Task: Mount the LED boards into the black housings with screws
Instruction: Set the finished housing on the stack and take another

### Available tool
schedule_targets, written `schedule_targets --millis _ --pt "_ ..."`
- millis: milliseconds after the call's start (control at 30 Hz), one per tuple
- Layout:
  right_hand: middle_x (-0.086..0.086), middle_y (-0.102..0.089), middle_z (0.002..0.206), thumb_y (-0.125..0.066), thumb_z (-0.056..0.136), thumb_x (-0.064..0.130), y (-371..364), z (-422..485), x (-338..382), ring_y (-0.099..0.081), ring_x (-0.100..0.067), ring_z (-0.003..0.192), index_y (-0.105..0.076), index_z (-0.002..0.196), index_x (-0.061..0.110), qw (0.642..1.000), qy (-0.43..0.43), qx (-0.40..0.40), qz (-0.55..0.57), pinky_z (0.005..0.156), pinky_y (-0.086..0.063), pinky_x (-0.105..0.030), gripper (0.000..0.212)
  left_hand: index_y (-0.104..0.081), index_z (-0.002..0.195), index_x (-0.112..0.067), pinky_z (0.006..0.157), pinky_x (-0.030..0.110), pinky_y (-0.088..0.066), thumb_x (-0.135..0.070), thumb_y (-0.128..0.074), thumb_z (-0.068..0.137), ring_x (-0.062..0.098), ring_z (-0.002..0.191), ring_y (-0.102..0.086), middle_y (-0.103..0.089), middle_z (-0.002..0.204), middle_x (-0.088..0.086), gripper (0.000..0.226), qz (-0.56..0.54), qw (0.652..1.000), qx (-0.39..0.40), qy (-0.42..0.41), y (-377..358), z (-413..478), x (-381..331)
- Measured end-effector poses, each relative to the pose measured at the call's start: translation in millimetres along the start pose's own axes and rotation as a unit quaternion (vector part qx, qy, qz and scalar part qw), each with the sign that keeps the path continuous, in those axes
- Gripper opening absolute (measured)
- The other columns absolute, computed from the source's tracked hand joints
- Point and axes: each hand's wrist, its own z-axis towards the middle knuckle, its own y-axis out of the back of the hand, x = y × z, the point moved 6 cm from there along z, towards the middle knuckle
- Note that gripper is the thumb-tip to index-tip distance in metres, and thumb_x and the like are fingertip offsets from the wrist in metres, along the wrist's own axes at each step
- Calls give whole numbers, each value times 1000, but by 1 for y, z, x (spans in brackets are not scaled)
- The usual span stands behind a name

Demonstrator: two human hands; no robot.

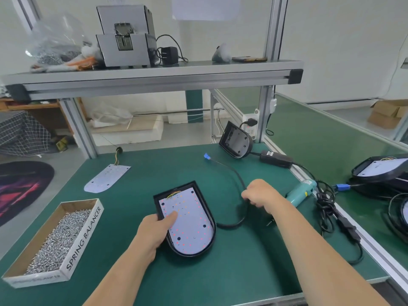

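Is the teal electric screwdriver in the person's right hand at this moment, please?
No, the right hand grips the thick black cable; the teal electric screwdriver lies on the green mat beside it.

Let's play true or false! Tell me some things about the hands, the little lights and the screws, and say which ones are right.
1. The left hand holds the black housing, thumb on the LED board. True.
2. The right hand holds the screwdriver. False: it grips the black cable; the teal screwdriver lies on the green table.
3. The cardboard box has screws in it. True.
4. All the lights on that board are dark. False: many glow red or orange.
5. A loose LED board lies flat on the table. True.
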Motion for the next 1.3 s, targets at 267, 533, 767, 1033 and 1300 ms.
schedule_targets --millis 267,533,767,1033,1300 --pt "3 -60 80 -59 88 65 -29 -59 19 -47 -13 67 -64 96 9 984 140 73 80 61 -38 -27 57 -67 105 2 47 22 -24 -34 -70 90 15 48 -28 -51 72 6 39 28 999 32 -4 -37 -6 -13" --pt "5 -41 69 -68 84 24 0 -70 11 -34 -16 64 -43 70 17 982 171 -12 77 57 -29 -31 30 -60 87 -5 49 24 -29 -54 -65 89 14 52 -34 -49 70 4 49 -17 993 116 -14 -70 -18 -20" --pt "-2 -37 69 -68 84 12 78 -67 -34 -32 -16 71 -45 68 4 941 129 -152 274 66 -25 -34 29 -58 106 14 72 34 -50 -3 -44 103 36 84 -68 -65 101 33 23 -144 983 105 37 -57 -9 -10" --pt "7 -35 61 -65 87 16 182 -76 -110 -29 -16 59 -37 64 18 863 77 -390 312 56 -23 -33 36 -53 107 15 96 44 -43 24 -27 94 44 97 -64 -57 112 39 31 -114 982 151 28 -62 -6 -2" --pt "-10 -60 92 -60 94 21 260 -94 -197 -52 -29 81 -52 96 7 764 -44 -560 318 67 -35 -34 16 -51 107 17 105 45 -44 23 -19 93 46 91 -63 -54 109 41 36 -184 964 185 56 -64 -4 -2"
